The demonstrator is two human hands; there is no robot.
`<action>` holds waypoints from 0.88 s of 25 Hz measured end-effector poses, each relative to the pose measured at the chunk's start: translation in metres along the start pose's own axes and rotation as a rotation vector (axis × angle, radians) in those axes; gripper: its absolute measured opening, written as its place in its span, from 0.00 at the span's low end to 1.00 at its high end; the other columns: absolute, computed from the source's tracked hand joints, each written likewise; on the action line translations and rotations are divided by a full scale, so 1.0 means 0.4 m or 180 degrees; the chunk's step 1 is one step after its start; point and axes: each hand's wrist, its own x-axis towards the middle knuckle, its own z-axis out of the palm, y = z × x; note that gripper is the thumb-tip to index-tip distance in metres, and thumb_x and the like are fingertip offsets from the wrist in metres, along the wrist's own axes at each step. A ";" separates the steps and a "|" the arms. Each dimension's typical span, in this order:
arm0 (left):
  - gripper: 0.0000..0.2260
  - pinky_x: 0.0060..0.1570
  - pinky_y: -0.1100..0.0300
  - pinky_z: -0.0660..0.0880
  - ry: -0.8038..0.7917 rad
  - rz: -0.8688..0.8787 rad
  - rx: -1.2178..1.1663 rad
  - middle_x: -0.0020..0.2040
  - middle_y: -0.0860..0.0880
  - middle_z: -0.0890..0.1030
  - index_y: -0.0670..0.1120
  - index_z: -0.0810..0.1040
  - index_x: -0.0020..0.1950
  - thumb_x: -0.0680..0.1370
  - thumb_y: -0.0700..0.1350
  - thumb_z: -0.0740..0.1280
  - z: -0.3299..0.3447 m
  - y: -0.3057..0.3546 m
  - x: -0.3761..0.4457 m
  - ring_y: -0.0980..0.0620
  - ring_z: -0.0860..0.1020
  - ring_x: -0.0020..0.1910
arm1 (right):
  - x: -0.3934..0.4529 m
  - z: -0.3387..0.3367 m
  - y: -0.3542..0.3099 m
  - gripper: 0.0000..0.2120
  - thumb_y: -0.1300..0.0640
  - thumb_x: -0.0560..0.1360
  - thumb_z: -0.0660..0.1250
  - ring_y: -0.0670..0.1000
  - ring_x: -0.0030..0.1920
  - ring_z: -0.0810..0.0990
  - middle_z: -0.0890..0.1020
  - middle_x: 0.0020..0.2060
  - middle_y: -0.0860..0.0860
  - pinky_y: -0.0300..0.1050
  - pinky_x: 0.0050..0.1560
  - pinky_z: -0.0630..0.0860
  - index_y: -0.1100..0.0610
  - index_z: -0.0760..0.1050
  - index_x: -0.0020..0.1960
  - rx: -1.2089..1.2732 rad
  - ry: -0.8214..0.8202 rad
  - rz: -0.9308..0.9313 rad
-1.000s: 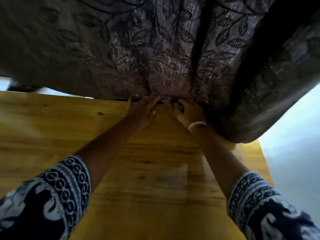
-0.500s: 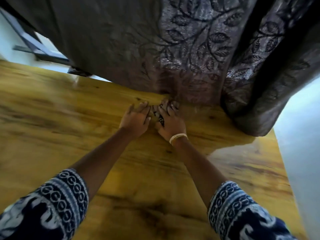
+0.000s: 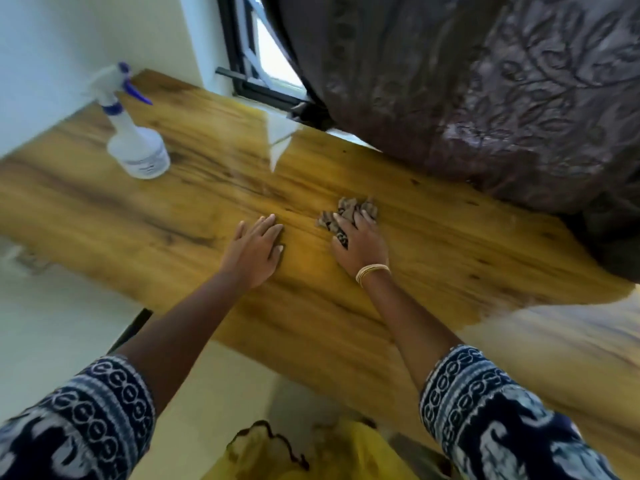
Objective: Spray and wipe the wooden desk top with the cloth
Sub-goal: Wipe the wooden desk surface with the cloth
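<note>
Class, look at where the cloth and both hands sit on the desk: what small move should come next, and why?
Probably sweep the right hand and the crumpled brown patterned cloth under it sideways across the yellow wooden desk top. The cloth is already pressed down, the left hand lies flat beside it, and the white spray bottle stands untouched.

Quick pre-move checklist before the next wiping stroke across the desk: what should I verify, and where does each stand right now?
1. Cloth under the right hand: ok, the hand presses the bunched cloth onto the wood.
2. Left hand clear of the cloth: ok, flat on the desk top, apart from it.
3. Spray bottle out of the stroke path: ok, upright at the far left.
4. Curtain off the surface: not ok, it drapes onto the far edge just beyond the cloth.
5. Surface sprayed: cannot tell; glare only.
</note>
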 end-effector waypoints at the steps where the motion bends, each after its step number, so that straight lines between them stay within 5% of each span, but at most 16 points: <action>1: 0.21 0.74 0.45 0.52 0.0010 -0.0087 -0.0004 0.78 0.47 0.60 0.46 0.66 0.74 0.82 0.49 0.58 -0.009 -0.046 -0.032 0.48 0.58 0.77 | -0.003 0.017 -0.053 0.27 0.43 0.78 0.59 0.58 0.77 0.58 0.67 0.74 0.58 0.53 0.75 0.58 0.46 0.64 0.76 0.0032 -0.0011 -0.0026; 8: 0.22 0.75 0.45 0.51 0.0233 -0.0723 -0.0313 0.78 0.46 0.61 0.44 0.65 0.75 0.82 0.48 0.58 -0.068 -0.287 -0.213 0.47 0.58 0.77 | -0.061 0.121 -0.466 0.22 0.49 0.77 0.65 0.57 0.75 0.63 0.71 0.71 0.57 0.51 0.75 0.59 0.48 0.73 0.70 0.0651 -0.0067 -0.0188; 12: 0.20 0.74 0.45 0.53 0.0290 -0.0962 -0.0444 0.77 0.43 0.63 0.43 0.64 0.74 0.83 0.47 0.56 -0.095 -0.367 -0.267 0.46 0.59 0.77 | -0.065 0.139 -0.618 0.16 0.52 0.76 0.67 0.53 0.69 0.72 0.76 0.67 0.54 0.48 0.69 0.68 0.46 0.78 0.64 0.1118 -0.0468 -0.1093; 14: 0.19 0.73 0.44 0.56 0.0411 -0.0998 -0.0473 0.76 0.42 0.64 0.43 0.65 0.73 0.83 0.46 0.55 -0.116 -0.397 -0.270 0.45 0.61 0.76 | -0.023 0.131 -0.634 0.13 0.56 0.77 0.67 0.50 0.61 0.78 0.81 0.62 0.50 0.43 0.61 0.74 0.48 0.81 0.61 0.2083 -0.0583 -0.0889; 17: 0.18 0.72 0.44 0.59 0.0696 -0.1110 -0.0639 0.74 0.41 0.67 0.41 0.67 0.72 0.82 0.44 0.56 -0.153 -0.442 -0.250 0.44 0.65 0.73 | 0.063 0.121 -0.625 0.10 0.59 0.79 0.65 0.51 0.51 0.82 0.83 0.53 0.52 0.43 0.50 0.78 0.55 0.81 0.57 0.4359 -0.0526 0.0604; 19: 0.19 0.72 0.44 0.58 0.0768 -0.1198 -0.0780 0.73 0.41 0.69 0.41 0.66 0.72 0.82 0.44 0.57 -0.175 -0.467 -0.219 0.44 0.67 0.72 | 0.115 0.109 -0.620 0.11 0.58 0.79 0.63 0.53 0.46 0.82 0.82 0.50 0.56 0.45 0.45 0.79 0.59 0.78 0.59 0.5885 -0.0987 0.1325; 22: 0.21 0.72 0.44 0.60 0.0880 -0.1296 -0.1087 0.72 0.40 0.70 0.40 0.64 0.74 0.82 0.46 0.58 -0.224 -0.497 -0.142 0.42 0.69 0.70 | 0.201 0.066 -0.621 0.16 0.53 0.79 0.59 0.51 0.42 0.84 0.84 0.44 0.55 0.42 0.40 0.81 0.61 0.74 0.60 0.7048 -0.1287 0.1361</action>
